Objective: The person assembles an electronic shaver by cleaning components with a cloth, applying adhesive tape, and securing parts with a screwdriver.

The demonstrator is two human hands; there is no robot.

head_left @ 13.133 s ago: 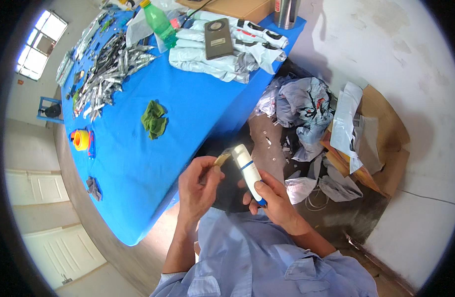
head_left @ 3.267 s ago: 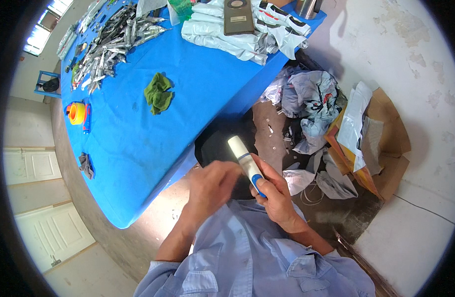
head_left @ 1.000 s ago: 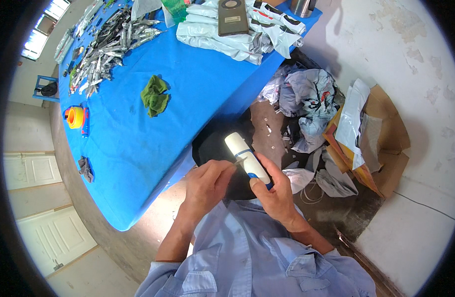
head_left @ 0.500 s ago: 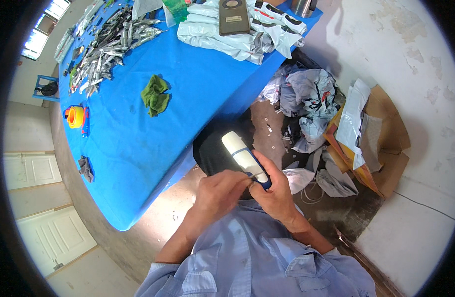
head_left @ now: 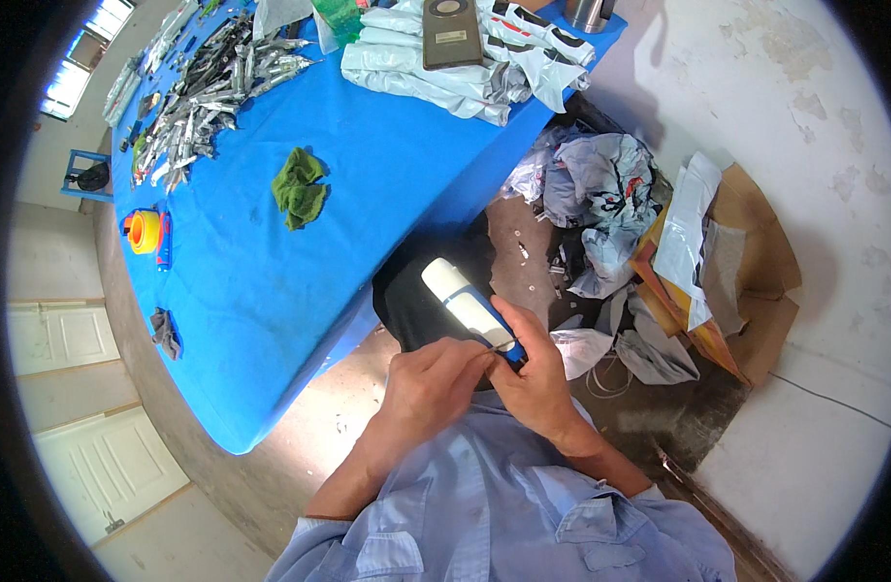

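Note:
My right hand [head_left: 540, 383] is wrapped round a white cylindrical device with blue trim [head_left: 462, 306], tilted with its rounded white end up and to the left. The fingers of my left hand [head_left: 428, 386] are pinched together at the device's lower blue end, against my right hand. A thin dark sliver shows at that pinch; what it is, I cannot make out. Both hands are in front of my body, beside the edge of the table with a blue cloth [head_left: 368, 175].
On the cloth lie a green rag [head_left: 300, 187], a yellow tape roll on a red-and-blue dispenser [head_left: 146, 233], a grey cloth [head_left: 165, 332], a heap of silvery packets [head_left: 198, 112] and white plastic bags [head_left: 436, 89]. Crumpled bags [head_left: 605, 184] and an open cardboard box [head_left: 756, 262] stand right.
The device and both hands have shifted very slightly. My left fingers, smeared by motion before, now look steadier at the device's blue end.

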